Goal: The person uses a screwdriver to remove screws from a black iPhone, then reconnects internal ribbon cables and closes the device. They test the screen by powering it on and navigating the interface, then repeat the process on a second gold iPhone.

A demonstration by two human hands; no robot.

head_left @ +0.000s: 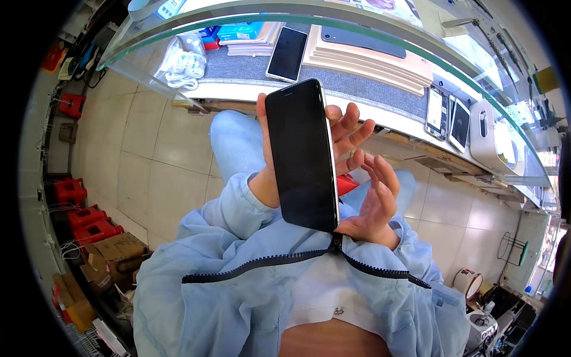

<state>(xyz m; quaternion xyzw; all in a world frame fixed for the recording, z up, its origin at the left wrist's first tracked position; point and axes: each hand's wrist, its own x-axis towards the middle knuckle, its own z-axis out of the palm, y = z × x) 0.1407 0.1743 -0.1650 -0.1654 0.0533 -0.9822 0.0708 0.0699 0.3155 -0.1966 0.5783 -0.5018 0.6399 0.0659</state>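
Phone rests, dark screen facing us, in our left hand, thumb along one edge and fingers spread past the other, over our lap before the glass counter, right hand half open by its lower right corner, contact unclear.

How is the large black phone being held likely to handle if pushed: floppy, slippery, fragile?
The phone is probably stiff: a flat slab showing no bend. Its smooth, glossy look suggests it could slide. The broad, glass-like screen may crack if it hits the tiled floor.
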